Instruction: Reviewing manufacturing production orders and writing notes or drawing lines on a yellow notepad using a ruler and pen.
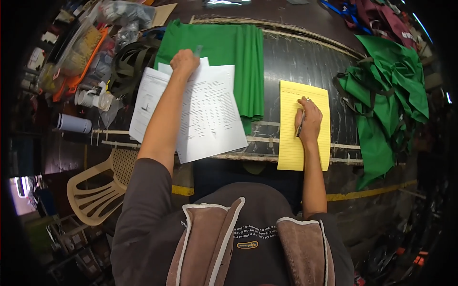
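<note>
My right hand [309, 118] is closed around a pen [300, 125] and rests on a yellow lined writing pad [298, 155] with a short line of writing near its top. My left hand [185, 62] is curled at the top of some printed white sheets [210, 114]. A small see-through piece [198, 49] shows by its fingertips; its kind is unclear. Beneath the hand and the sheets lies a folded stack of green fabric [224, 43]. Another printed sheet [143, 114] sticks out left of my forearm.
Green bags with dark straps [381, 90] hang over the table's right side. At the left are rolled dark webbing [133, 62], an orange-edged bin [78, 64] and a white cylinder [74, 123]. A beige plastic chair [102, 186] stands below the table's left edge.
</note>
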`<state>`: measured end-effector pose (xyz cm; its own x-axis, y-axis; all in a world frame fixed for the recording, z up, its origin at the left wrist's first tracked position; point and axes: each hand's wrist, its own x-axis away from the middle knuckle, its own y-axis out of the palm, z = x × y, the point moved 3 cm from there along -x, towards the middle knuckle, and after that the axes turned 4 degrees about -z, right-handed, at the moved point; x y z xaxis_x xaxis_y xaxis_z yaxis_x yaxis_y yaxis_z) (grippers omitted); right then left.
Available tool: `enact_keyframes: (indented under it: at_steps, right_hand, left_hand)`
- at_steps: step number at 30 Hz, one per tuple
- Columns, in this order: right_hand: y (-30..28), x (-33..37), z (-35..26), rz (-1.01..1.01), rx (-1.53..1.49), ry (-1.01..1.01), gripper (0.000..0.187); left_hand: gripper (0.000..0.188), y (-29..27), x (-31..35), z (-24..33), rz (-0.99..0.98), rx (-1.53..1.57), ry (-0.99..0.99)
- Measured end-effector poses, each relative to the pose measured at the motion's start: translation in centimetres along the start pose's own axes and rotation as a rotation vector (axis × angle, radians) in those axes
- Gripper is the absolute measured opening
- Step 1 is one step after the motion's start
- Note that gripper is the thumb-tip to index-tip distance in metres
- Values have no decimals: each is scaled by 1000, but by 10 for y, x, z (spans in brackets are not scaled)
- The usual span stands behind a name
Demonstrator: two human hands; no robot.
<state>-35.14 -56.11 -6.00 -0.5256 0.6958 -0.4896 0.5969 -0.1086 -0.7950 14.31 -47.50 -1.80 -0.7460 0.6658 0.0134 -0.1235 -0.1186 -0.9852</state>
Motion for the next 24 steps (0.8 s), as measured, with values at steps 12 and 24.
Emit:
enact_keyframes:
  at_steps: [12, 24]
  right_hand:
    - [-1, 4, 10, -13, -150, 122, 39]
    - [-72, 29, 21, 34, -1002, 626, 36]
  left_hand:
    - [32, -121, -75, -10, 665, 822, 413]
    - [21, -86, 140, 236, -203, 1470, 572]
